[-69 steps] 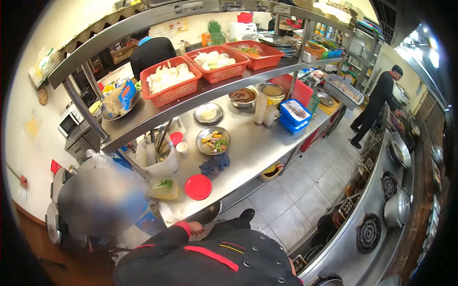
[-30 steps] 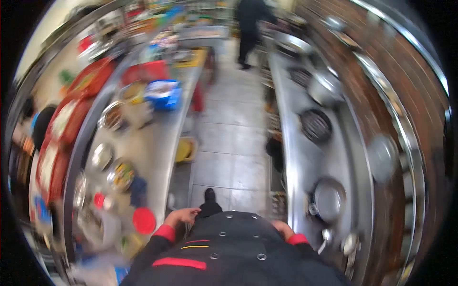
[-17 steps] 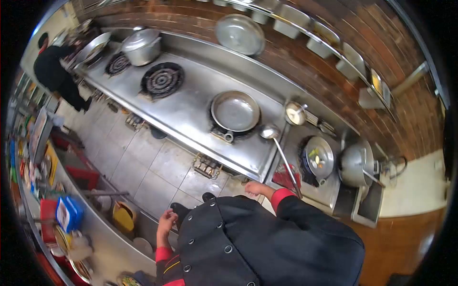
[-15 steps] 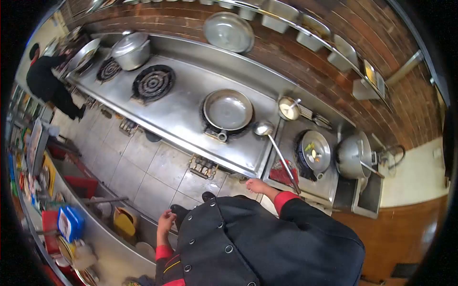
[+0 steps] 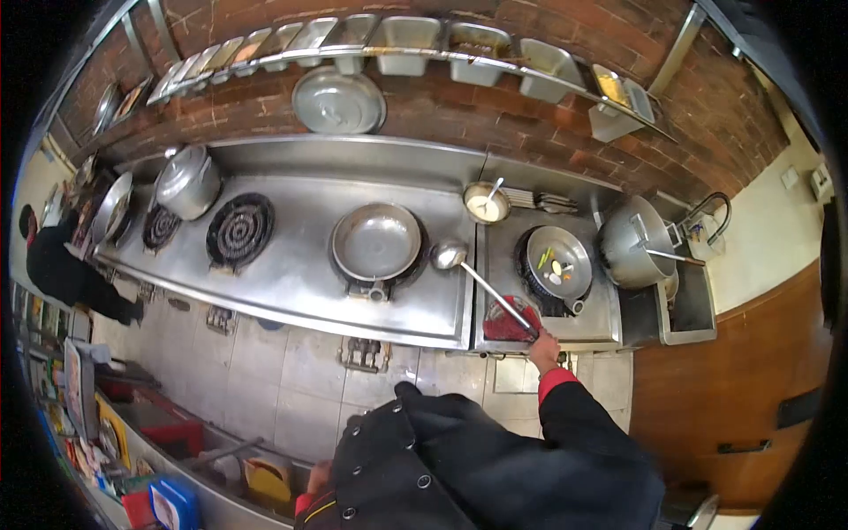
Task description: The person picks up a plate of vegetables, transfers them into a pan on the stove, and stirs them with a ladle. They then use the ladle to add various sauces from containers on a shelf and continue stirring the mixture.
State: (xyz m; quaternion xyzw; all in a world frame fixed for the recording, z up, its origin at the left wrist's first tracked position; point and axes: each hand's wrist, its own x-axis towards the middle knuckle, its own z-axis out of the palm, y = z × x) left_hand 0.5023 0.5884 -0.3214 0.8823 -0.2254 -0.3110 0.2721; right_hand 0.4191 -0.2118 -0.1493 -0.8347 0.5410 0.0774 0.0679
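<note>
At stove edge, right hand (image 5: 544,350) on ladle (image 5: 481,288).

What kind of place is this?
Most likely a restaurant kitchen: a long steel cooking range with gas burners, woks, and a rail of metal containers on the brick wall.

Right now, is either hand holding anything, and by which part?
The right hand grips the ladle at the end of its long handle. The left hand is mostly hidden; cannot tell.
</note>
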